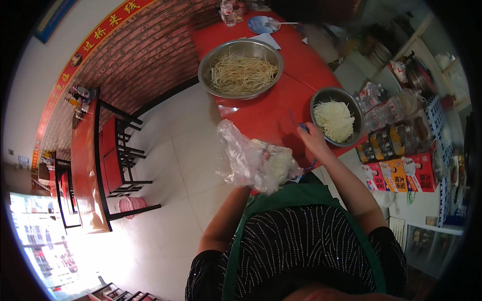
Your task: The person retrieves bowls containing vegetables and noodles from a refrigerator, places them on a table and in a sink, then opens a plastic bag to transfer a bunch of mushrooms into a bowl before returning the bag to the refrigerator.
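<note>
My left hand (266, 155), mostly hidden, holds a crumpled clear plastic bag (241, 154) over the near edge of the red table. Pale enoki mushrooms (280, 165) appear to be bunched inside it. Pinched in my right hand (311, 140) is a thin blue strip (303, 128), and more blue trails below the wrist towards the bag. Just right of that hand sits a steel bowl (359, 129) with white enoki mushrooms (334, 121) in it. Farther up stands a larger steel basin (203, 71) heaped with thin, pale bean sprouts (243, 73).
The red table (263, 109) carries a round hand fan (263, 25), white paper (266, 39) and a plastic bottle (228, 14) at its far end. Packed drink bottles (388, 141) and drink cartons (401, 173) stand at right. Left are another table (88, 165), stools (113, 156) and a pink basket (131, 207).
</note>
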Demonstrator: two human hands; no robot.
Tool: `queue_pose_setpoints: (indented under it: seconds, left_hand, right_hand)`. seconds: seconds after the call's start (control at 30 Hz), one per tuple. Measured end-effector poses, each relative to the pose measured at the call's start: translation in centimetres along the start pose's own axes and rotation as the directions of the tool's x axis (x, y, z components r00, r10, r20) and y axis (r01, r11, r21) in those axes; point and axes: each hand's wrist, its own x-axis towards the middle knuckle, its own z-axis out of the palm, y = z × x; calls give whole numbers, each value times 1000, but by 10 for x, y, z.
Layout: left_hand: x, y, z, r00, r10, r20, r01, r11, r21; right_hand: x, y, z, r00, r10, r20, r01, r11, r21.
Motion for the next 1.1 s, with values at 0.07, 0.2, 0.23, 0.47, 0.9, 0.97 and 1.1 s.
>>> queue_pose_setpoints:
  seconds: [0.07,0.2,0.23,0.47,0.9,0.97,1.1]
  left_hand:
    - [0,6,-11,979,-38,199,112,921,-374]
    - [2,21,-11,962,147,232,-128,987,-96]
    - [2,22,-8,966,187,181,-198,979,44]
    - [-9,-4,7,979,-129,158,197,402,-894]
    - [-21,-18,14,966,-110,236,259,463,-848]
    - [-18,-10,12,978,-80,194,208,486,-849]
    - [-12,3,15,994,-11,108,54,911,-410]
  right_hand:
    - [2,-5,10,997,-43,71,63,947,-315]
    - [1,-12,57,892,-276,358,365,907,-210]
    - [0,-12,63,880,-307,363,371,921,-120]
    - [0,9,71,866,-176,469,390,824,-411]
    - [12,3,65,809,-121,575,199,977,-76]
    - [12,0,64,786,-196,587,274,961,-47]
    - [16,14,72,891,-69,449,94,995,-34]
